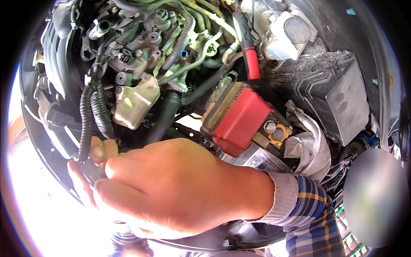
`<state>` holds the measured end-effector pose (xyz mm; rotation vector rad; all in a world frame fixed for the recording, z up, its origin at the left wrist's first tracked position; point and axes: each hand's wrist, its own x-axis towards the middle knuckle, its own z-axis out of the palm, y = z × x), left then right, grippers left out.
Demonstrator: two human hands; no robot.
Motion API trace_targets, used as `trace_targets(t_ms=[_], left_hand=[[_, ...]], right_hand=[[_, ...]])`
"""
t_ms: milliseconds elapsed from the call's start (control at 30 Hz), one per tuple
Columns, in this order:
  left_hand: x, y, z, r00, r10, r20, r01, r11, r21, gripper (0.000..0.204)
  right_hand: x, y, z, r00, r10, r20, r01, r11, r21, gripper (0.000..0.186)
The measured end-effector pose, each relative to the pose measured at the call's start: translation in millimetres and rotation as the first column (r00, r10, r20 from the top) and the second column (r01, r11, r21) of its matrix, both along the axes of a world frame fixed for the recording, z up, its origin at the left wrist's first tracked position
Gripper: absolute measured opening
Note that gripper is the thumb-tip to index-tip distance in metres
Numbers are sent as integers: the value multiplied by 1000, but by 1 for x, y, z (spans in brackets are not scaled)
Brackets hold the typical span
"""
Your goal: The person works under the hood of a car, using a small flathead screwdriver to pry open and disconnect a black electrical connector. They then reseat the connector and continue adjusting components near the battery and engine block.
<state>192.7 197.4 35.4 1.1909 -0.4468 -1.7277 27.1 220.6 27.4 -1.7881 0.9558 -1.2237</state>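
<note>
A dark grey wiring connector (92, 172) sits at the lower end of a black corrugated wire loom (85, 122). My right hand (175, 188) reaches across from the lower right, closed, its fingertips gripping the connector's right side. Behind it, my left hand (79, 184) is mostly hidden; the fingers that show are bent round the connector and the loom's end. Just above the hands, a second loop of corrugated loom (101, 112) hangs beside a tan metal bracket (136, 103) on the engine.
Right of the hands is a car battery with a red terminal cover (239, 122) and a brass-coloured terminal clamp (279, 135). A grey rag (306, 145) lies against it. Beyond are a red-and-black tool handle (250, 55), a black box cover (338, 98) and a whitish reservoir (287, 36).
</note>
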Motion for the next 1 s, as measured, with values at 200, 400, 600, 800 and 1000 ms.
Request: trace_targets(t_ms=[200,400,600,800,1000], left_hand=[[11,2,1,988,-152,-38,150,987,-57,49],[25,-3,0,967,-248,-55,246,968,-48,57],[12,-11,17,961,-260,-96,260,966,-8,40],[8,-8,18,924,-319,-210,319,947,-35,37],[3,-3,13,887,-331,-321,371,926,69,21]], right_hand=[[1,-4,2,980,-56,189,60,998,-19,28],[1,-5,13,974,-41,222,11,991,134,24],[-5,4,24,960,-123,252,20,927,375,38],[-84,25,111,775,-624,-103,621,781,-64,28],[-224,6,149,267,-765,-586,824,497,-272,22]])
